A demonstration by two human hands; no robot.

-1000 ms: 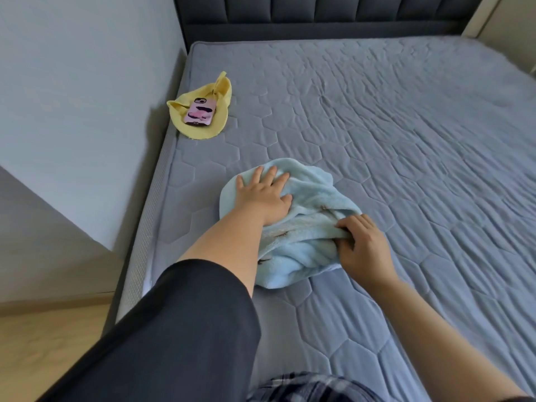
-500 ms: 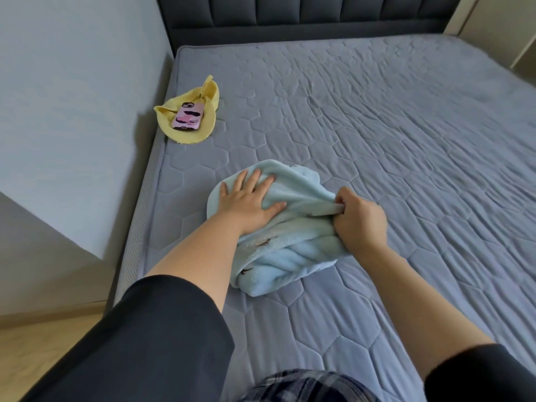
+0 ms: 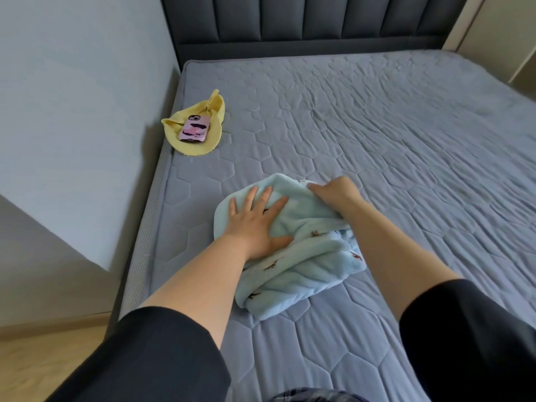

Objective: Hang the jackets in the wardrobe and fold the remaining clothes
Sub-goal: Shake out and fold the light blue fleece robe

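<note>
This is a bedroom in a home. 1 wide bed fills most of the view: its grey mattress [image 3: 377,140] is quilted in a honeycomb pattern, and a dark headboard [image 3: 319,21], padded in vertical channels, stands at the far end. The bed sits close beside a plain pale wall [image 3: 72,97] on its left, and a light wood-look floor [image 3: 34,358] shows in the lower left corner. Personal things lie on the mattress: 1 phone [image 3: 195,128] in a pink case rests on a yellow cloth [image 3: 200,147] near the left edge, and 1 fluffy light-blue garment [image 3: 304,265] lies nearer the camera.
</note>
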